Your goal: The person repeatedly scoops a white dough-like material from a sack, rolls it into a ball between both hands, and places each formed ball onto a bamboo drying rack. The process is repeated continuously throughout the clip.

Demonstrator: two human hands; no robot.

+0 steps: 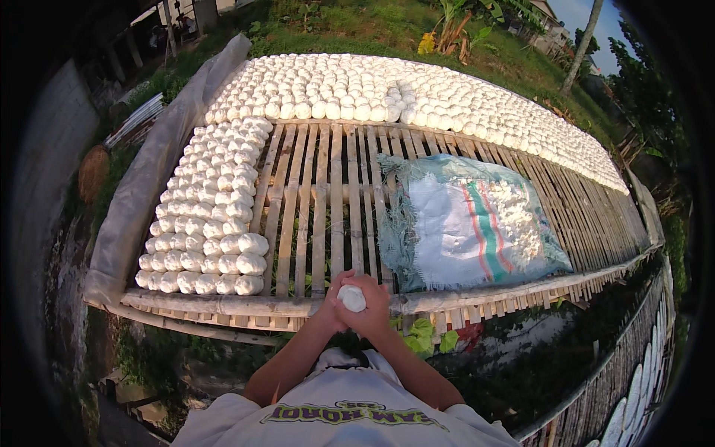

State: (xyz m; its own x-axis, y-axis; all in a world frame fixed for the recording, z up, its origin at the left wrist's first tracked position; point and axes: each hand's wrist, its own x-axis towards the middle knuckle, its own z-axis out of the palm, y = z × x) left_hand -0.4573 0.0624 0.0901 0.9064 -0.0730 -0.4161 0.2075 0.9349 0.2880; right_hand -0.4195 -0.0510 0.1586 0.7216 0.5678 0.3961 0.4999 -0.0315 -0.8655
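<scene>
Close in front of my body, at the near edge of a slatted bamboo rack (337, 186), my two hands are cupped together around a white dough-like ball (351, 299). My left hand (332, 304) wraps it from the left, and my right hand (375, 305) closes over it from the right. The ball's top shows between the fingers; its underside is hidden. To the left on the rack stand tight rows of similar white balls (202, 223). A woven sack (447, 238) lies to the right, with white crumbly lumps (519, 223) spread on it.
More white balls (447, 97) cover the rack's far side in a long band. Rolled plastic sheeting (160, 179) runs along the left edge. A round bamboo rail (477, 296) forms the near edge. Leafy plants (423, 335) grow below it, and a slatted panel (618, 365) stands at lower right.
</scene>
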